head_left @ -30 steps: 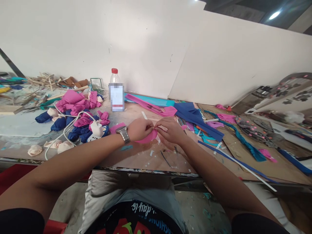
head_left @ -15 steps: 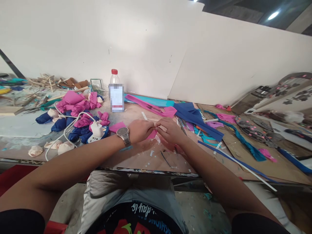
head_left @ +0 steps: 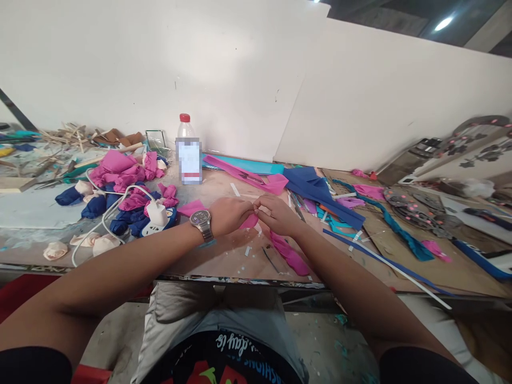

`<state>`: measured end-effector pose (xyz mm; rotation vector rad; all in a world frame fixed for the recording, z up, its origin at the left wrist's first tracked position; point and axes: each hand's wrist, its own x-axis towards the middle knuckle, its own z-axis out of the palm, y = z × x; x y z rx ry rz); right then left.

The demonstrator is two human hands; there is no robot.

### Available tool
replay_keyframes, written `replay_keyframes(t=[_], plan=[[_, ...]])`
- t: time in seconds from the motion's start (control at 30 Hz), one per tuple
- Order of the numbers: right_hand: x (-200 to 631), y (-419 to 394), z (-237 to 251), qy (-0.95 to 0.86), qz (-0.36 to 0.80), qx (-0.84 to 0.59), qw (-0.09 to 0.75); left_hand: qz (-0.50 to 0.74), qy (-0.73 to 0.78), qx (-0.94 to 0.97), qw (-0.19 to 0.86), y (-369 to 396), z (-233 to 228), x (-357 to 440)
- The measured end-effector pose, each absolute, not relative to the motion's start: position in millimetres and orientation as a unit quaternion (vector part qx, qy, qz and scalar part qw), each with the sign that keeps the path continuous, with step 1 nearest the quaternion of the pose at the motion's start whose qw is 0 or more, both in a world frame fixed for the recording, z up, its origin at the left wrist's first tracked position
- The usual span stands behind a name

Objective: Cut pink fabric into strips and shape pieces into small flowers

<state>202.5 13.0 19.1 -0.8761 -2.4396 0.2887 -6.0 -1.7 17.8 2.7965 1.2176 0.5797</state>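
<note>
Close together over the middle of the table, my left hand (head_left: 232,215) and my right hand (head_left: 277,214) meet at the fingertips. Both are closed, pinching a pink crepe-like strip (head_left: 288,254) between them. Part of it shows under the left fingers, and a crinkled length lies below my right wrist near the table's front edge. Exactly how the fingers grip it is hidden. A watch is on my left wrist. Beside that wrist lies another pink piece (head_left: 192,208); whether it joins the held strip I cannot tell.
On the left, pink and blue rolled bundles (head_left: 120,170) lie around a white cable and power strip (head_left: 156,216). A red-capped bottle (head_left: 185,128) stands behind. Blue strips (head_left: 320,192) and a thin white stick (head_left: 404,272) lie right. A white panel (head_left: 240,80) rises behind the table.
A pink length now lies visible on the table below my right wrist, where earlier only a blur showed. The hands stay nearly in place; the view has shifted slightly.
</note>
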Motion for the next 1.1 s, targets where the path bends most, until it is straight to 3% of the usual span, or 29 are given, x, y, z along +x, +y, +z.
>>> replay_keyframes(t=[0.33, 1.1], plan=[[202, 15, 18, -0.906, 0.104, -0.310, 0.268, 0.237, 0.374, 0.896, 0.032, 6, 6, -9], [203, 16, 12, -0.895, 0.121, -0.317, 0.292, 0.228, 0.402, 0.885, 0.053, 6, 11, -10]])
